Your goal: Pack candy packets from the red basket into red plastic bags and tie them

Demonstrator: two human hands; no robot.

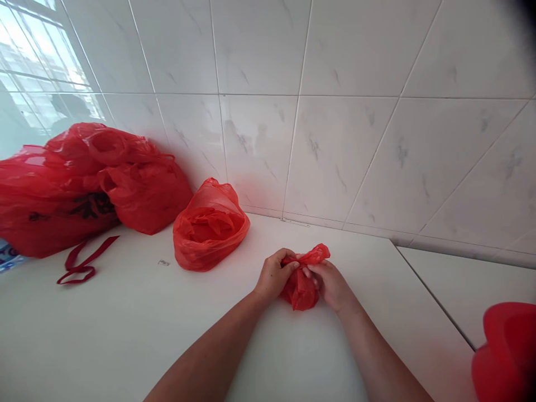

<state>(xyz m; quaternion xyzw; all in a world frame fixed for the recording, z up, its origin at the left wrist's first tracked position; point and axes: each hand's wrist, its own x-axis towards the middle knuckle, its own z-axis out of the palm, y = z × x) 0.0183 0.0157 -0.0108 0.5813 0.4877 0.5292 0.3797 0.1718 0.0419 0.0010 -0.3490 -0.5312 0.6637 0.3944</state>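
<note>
Indoors, room type unclear: marbled wall tiles (259, 50), white tabletop (125, 329)

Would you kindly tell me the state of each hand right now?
Left hand: closed, holding the small red plastic bag near its top.
Right hand: closed, holding the same bag.

Two hands are seen: one left hand (274, 274) and one right hand (335, 287). By them one small bag (302, 295) is held, and one open bag (209, 255) is counted apart from it. In the heap at the left, at least two more are made out, a large bag (50, 215) and a tied bag (146, 198) — the full number there cannot be told. One ribbon (74, 270), one scrap or mark (163, 262) and one packet (9, 257) are counted nearby. One red object (508, 357) is partly shown at the lower right. Two panels, a left panel (125, 346) and a right panel (464, 279), are divided by one gap (435, 296).
</note>
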